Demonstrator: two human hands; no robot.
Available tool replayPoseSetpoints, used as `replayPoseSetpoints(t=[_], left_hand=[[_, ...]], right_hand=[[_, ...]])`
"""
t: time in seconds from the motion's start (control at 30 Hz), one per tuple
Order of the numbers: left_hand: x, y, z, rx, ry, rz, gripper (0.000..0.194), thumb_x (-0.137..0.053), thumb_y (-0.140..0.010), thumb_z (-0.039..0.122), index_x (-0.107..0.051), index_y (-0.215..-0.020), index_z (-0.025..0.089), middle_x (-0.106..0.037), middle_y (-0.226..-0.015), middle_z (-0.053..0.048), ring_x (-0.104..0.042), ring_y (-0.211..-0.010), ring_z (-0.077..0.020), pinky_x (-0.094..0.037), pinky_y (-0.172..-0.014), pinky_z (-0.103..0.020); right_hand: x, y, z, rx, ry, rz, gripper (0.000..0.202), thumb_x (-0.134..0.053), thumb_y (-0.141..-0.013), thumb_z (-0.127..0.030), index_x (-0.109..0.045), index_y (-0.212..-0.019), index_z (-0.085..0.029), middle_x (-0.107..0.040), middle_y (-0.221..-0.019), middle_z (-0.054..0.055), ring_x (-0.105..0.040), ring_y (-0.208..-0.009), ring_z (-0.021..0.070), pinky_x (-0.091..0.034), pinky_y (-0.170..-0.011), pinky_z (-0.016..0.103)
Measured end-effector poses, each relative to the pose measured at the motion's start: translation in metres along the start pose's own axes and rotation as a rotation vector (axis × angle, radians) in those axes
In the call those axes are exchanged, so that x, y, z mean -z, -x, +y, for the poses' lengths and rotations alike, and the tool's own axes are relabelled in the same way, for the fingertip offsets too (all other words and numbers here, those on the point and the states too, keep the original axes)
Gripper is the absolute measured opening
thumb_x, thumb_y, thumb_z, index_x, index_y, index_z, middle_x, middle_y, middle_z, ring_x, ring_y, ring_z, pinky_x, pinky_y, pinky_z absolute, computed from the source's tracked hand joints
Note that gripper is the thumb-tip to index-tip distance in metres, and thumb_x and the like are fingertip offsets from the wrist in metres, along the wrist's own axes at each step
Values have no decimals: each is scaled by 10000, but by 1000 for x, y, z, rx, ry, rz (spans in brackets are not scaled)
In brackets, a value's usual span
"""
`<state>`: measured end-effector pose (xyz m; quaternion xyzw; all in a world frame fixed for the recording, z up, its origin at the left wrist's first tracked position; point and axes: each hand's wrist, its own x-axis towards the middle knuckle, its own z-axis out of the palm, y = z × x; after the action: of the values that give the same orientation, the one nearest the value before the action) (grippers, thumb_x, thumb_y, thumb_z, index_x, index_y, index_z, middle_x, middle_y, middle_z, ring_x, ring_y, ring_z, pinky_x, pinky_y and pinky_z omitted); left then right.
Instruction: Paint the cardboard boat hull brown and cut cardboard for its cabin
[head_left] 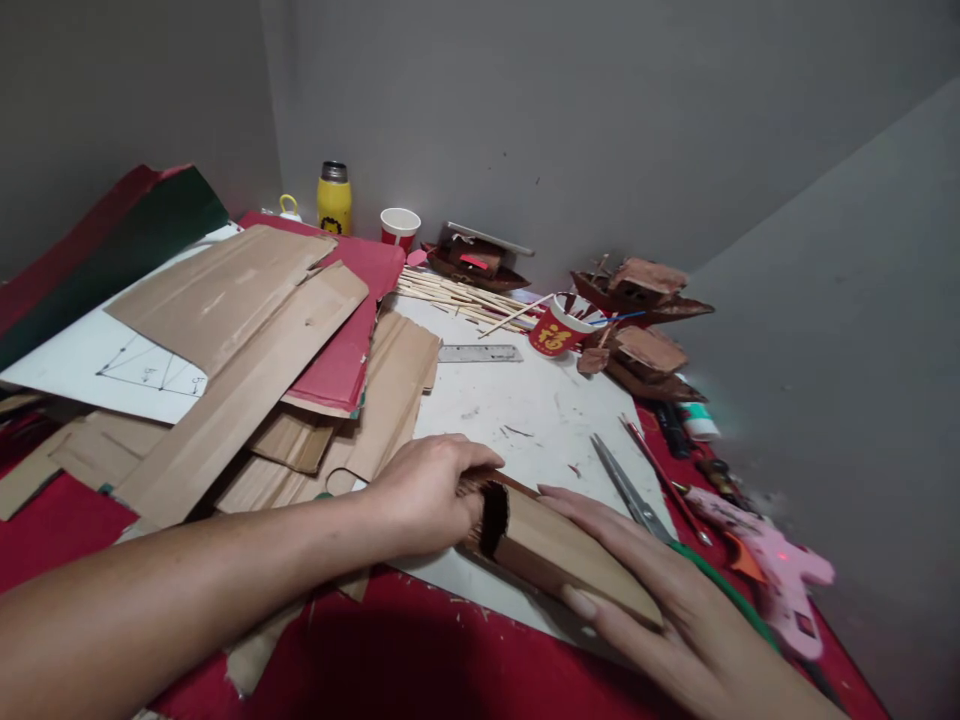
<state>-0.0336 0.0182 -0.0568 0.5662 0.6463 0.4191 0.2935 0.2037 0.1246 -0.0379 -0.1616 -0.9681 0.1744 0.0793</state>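
A long brown cardboard piece [574, 545], folded into a hollow, boat-like shape with a pointed right end, is held over the front of the white sheet [499, 410]. My left hand [435, 490] grips its left end, fingers bent around the edge beside the dark opening. Around the right part lies my right hand [645, 590], thumb on the near side and fingers along the far side. Scissors [630, 485] with green handles lie just beyond my right hand, which partly hides them.
Cardboard sheets [247, 370] pile up at the left. Behind are thin sticks [457, 298], a ruler [480, 353], a red cup [559, 330], a yellow bottle [334, 200] and brown model boats [649, 360]. A pink glue gun [772, 565] lies right.
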Motion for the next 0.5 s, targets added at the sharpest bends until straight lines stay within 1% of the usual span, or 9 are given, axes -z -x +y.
replayPoseSetpoints(t=[0.1, 0.27, 0.37, 0.5], left_hand=[[0, 0, 0, -54, -23, -11, 383, -625, -726, 58, -771, -1045, 210, -757, -1023, -64, -680, -974, -258, -505, -870, -357], [1, -2, -2, -78, -41, -1, 236, -617, -808, 84, -787, -929, 193, -745, -900, -53, -672, -878, -212, -494, -817, -319], [3, -4, 0, -80, -43, 4, 231, -600, -826, 74, -787, -904, 184, -737, -848, -51, -671, -830, -198, -492, -776, -308], [6, -7, 6, -90, -47, 7, 224, -591, -815, 61, -777, -873, 171, -724, -813, -53, -666, -800, -192, -487, -744, -305]], right_hand=[[0, -2, -4, -7, -9, -14, 520, -539, -943, -367, -387, -1437, -319, -593, -1403, 94, -612, -1236, 285, -548, -993, 435], [1, -6, -11, -68, 8, -75, 519, -538, -948, -404, -383, -1427, -278, -574, -1411, 127, -596, -1241, 291, -542, -966, 450], [3, -9, -14, -80, -12, -87, 537, -548, -945, -419, -388, -1431, -257, -543, -1441, 130, -559, -1275, 283, -499, -1015, 452], [9, -14, -19, -80, -53, -80, 549, -612, -905, -367, -444, -1403, -209, -566, -1412, 123, -556, -1257, 268, -474, -1036, 425]])
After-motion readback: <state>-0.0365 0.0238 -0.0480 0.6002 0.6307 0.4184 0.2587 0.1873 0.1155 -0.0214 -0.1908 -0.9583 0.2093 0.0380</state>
